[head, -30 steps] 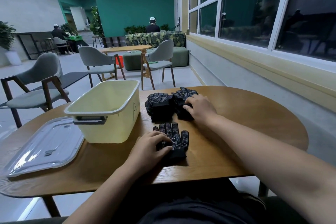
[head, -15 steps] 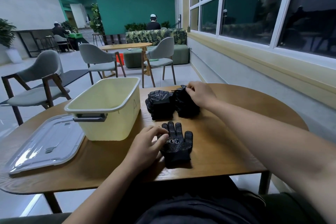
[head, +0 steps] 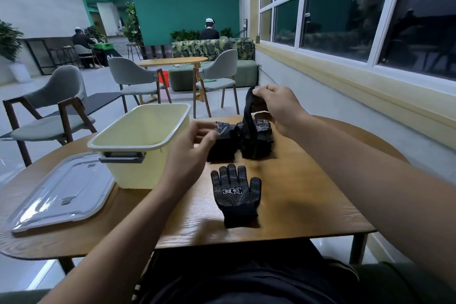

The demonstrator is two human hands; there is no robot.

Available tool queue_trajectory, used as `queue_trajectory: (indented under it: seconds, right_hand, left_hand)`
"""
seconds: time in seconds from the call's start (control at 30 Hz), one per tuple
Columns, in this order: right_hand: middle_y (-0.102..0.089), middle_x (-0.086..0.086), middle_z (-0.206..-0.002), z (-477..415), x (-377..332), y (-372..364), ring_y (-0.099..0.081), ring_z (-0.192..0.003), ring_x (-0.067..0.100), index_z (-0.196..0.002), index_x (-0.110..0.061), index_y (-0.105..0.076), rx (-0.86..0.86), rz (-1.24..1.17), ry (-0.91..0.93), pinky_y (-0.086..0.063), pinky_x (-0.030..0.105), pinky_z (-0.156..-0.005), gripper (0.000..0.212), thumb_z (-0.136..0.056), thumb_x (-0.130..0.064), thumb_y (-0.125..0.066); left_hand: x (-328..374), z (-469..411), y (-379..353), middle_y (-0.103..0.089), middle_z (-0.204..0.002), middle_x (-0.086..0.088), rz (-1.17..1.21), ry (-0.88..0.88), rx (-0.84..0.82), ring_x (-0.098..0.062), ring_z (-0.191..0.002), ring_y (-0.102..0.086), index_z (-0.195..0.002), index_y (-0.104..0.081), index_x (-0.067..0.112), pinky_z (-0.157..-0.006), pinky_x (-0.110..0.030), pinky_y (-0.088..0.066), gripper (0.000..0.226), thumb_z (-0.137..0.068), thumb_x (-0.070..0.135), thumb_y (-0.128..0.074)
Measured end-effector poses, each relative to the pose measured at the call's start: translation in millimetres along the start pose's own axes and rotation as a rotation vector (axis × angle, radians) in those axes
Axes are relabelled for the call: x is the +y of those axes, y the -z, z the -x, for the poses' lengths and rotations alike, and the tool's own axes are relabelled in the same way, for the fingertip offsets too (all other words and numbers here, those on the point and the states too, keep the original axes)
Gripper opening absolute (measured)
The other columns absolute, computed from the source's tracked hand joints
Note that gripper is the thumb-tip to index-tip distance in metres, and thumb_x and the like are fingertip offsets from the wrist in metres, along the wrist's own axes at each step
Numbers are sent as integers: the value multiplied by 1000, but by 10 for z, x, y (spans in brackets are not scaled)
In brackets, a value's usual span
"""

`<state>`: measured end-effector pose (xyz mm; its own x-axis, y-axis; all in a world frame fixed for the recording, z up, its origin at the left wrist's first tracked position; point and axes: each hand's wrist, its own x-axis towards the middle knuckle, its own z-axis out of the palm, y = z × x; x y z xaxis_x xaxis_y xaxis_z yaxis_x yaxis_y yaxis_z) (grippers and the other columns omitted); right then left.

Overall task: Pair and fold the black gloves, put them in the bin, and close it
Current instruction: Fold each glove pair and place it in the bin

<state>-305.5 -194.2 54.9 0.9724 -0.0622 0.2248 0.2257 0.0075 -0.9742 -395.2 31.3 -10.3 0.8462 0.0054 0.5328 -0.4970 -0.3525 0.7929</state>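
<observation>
The round wooden worktop [head: 308, 192] carries the cream bin [head: 133, 173], which stands open. Its clear lid [head: 64, 190] lies flat left of the bin. Just right of the bin sits the pile of black gloves [head: 223, 149]. Right of the bin and nearer the person, one dotted glove [head: 235, 192] lies flat (print up). Above the pile, the right hand [head: 281, 108] pinches a hanging glove [head: 248, 116] by one end. The left hand [head: 190, 150] curls at the pile's bin-side edge; I cannot tell whether it grips. The dangling glove could snag and drag the pile apart. There is bare wood right of the bin, but the lid lies close to the worktop's edge.
</observation>
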Motion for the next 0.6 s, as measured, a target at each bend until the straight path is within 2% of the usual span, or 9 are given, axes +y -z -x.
queue_trajectory:
  seconds: [0.13, 0.23, 0.33, 0.4, 0.47, 0.53, 0.6]
  right_hand:
    - [-73, 10, -81, 231, -58, -123, -74, -72, 24, -89, -13, -68, -120, -96, -86, -58, 30, -57, 14, -102, -13, -62]
    - [-73, 5, -76, 377, -79, -205, -72, -66, 17, -89, -14, -68, -209, -163, -153, -56, 26, -53, 15, -102, -13, -61]
    - [-70, 3, -77, 456, -53, -266, -70, -67, 14, -92, -14, -69, -249, -218, -190, -59, 26, -59, 13, -102, -13, -61]
    - [-73, 5, -85, 489, -25, -286, -73, -78, 17, -97, -13, -70, -279, -273, -223, -61, 27, -67, 13, -103, -15, -59]
    - [-76, 8, -93, 524, 8, -282, -74, -91, 21, -100, -12, -70, -294, -306, -255, -61, 28, -75, 16, -103, -21, -57]
    - [-78, 12, -98, 574, 64, -263, -75, -97, 25, -95, -10, -71, -308, -325, -296, -60, 31, -79, 29, -106, -31, -52]
    - [-78, 19, -107, 653, 137, -251, -76, -103, 30, -98, -4, -73, -383, -318, -374, -59, 36, -85, 53, -108, -47, -43]
  left_hand:
    - [334, -232, 7, -73, -118, 12, -34, 9, -51, 0, -105, -69, -132, -65, 29, -86, -22, -56, 41, -99, 53, -67]
    - [470, -330, -17, -71, -123, 12, -71, 13, -117, 2, -109, -68, -137, -64, 26, -86, -19, -58, 57, -91, 57, -75]
    - [483, -384, -44, -76, -110, 12, -167, -73, -74, 1, -102, -71, -126, -73, 24, -90, -26, -60, 44, -88, 43, -84]
    - [452, -405, -56, -79, -101, 12, -198, -133, -22, 0, -96, -73, -115, -79, 22, -93, -34, -61, 27, -89, 25, -83]
    - [415, -432, -50, -80, -97, 11, -167, -130, 2, -3, -93, -75, -109, -82, 22, -94, -38, -60, 20, -90, 16, -80]
    - [393, -456, -32, -80, -95, 12, -158, -136, 11, -5, -91, -75, -105, -82, 22, -93, -39, -61, 16, -92, 15, -78]
    - [388, -465, -21, -80, -95, 13, -162, -158, 11, -6, -90, -75, -104, -82, 23, -92, -39, -60, 15, -93, 15, -77]
